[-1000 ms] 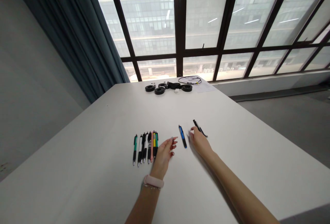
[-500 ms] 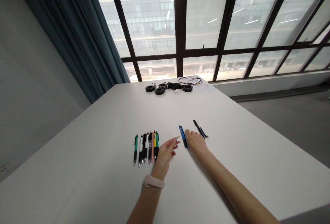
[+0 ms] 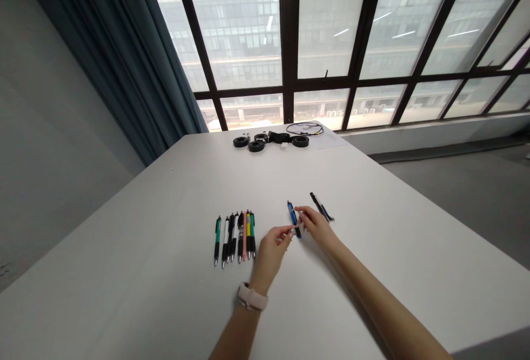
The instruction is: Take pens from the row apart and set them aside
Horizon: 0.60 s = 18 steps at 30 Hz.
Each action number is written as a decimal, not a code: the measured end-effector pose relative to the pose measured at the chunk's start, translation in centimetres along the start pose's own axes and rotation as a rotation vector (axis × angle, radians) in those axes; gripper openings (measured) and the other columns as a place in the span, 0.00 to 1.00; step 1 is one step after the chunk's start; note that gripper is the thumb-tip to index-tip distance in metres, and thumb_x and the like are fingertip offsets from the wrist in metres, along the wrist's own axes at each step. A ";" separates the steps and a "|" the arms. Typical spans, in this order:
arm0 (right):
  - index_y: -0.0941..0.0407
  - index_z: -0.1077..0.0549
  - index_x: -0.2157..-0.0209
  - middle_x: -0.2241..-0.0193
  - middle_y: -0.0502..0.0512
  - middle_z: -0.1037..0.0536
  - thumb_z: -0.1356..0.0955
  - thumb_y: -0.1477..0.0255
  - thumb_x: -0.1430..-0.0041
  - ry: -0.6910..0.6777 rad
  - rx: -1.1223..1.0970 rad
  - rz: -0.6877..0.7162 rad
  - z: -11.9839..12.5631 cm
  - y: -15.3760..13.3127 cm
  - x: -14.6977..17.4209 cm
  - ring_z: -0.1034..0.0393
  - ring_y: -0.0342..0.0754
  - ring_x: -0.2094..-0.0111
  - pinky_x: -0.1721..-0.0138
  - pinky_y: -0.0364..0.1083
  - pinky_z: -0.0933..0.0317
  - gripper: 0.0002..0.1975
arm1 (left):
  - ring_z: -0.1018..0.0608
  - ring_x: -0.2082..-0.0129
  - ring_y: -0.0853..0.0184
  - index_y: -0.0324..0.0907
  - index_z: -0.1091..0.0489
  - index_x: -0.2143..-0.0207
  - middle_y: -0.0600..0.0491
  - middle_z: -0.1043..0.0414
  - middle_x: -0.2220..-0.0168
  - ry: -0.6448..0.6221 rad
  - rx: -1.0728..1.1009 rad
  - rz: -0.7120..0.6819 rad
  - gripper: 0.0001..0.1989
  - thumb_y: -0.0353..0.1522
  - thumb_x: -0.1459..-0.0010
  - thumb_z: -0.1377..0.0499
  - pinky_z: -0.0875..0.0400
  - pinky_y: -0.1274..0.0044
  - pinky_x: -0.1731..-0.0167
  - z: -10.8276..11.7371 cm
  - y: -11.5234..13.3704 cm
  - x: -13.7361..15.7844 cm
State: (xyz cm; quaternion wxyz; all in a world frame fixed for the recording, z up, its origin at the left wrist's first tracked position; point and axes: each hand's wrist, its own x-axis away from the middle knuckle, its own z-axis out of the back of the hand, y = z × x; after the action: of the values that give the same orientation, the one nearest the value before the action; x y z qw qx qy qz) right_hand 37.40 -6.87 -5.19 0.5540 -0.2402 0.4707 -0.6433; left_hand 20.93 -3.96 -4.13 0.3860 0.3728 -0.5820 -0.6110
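A blue pen with black parts [image 3: 292, 213] lies at a slant on the white table. My right hand [image 3: 315, 223] reaches to its upper part from the right, fingers bent, with a fingertip over the barrel. From the left, my left hand [image 3: 273, 245] brings its thumb and forefinger together at the pen's lower half. A small pale bit shows at those fingertips; I cannot tell whether it is a nail or something held. Beside my left hand lies a row of several pens [image 3: 226, 238], green, white, black, pink and yellow, side by side.
Right of the blue pen lie a dark pen-like pair [image 3: 321, 206]. At the table's far end are several black rolled straps [image 3: 256, 146], a white plug [image 3: 284, 147] and a black cable [image 3: 305, 128] by the window. A blue curtain [image 3: 124, 62] hangs left.
My left hand has moved right to the blue pen, away from the row. My right hand has lifted slightly and its fingers now reach over the pen, which has stayed in place.
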 end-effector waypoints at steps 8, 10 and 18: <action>0.59 0.25 0.65 0.73 0.55 0.22 0.32 0.60 0.50 0.006 -0.409 -0.082 -0.2 -1.0 0.5 0.32 0.44 0.77 0.76 0.43 0.39 0.17 | 0.29 0.73 0.68 0.42 0.27 0.65 0.53 0.27 0.71 0.025 -0.100 -0.075 0.09 0.32 0.52 0.38 0.37 0.79 0.73 -0.1 -0.4 0.1; 0.58 0.24 0.67 0.74 0.54 0.22 0.32 0.60 0.51 0.000 -0.401 -0.088 -0.2 -1.2 0.6 0.33 0.44 0.78 0.77 0.43 0.40 0.16 | 0.28 0.73 0.68 0.43 0.30 0.63 0.54 0.28 0.71 0.053 -0.101 -0.090 0.11 0.32 0.52 0.37 0.38 0.80 0.74 -0.1 -0.3 0.1; 0.57 0.26 0.67 0.75 0.51 0.24 0.31 0.59 0.50 0.097 -0.350 -0.011 -0.7 -2.3 1.3 0.40 0.40 0.80 0.79 0.41 0.46 0.15 | 0.28 0.72 0.68 0.46 0.33 0.54 0.56 0.29 0.71 0.085 -0.119 -0.133 0.20 0.33 0.52 0.36 0.39 0.79 0.73 -0.1 0.1 0.6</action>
State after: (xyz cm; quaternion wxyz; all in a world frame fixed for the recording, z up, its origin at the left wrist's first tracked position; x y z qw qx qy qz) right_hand 35.39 -8.00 -3.79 0.4769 -0.3043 0.6004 -0.5652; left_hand 20.76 -4.53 -4.01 0.3904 0.4126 -0.5016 -0.6525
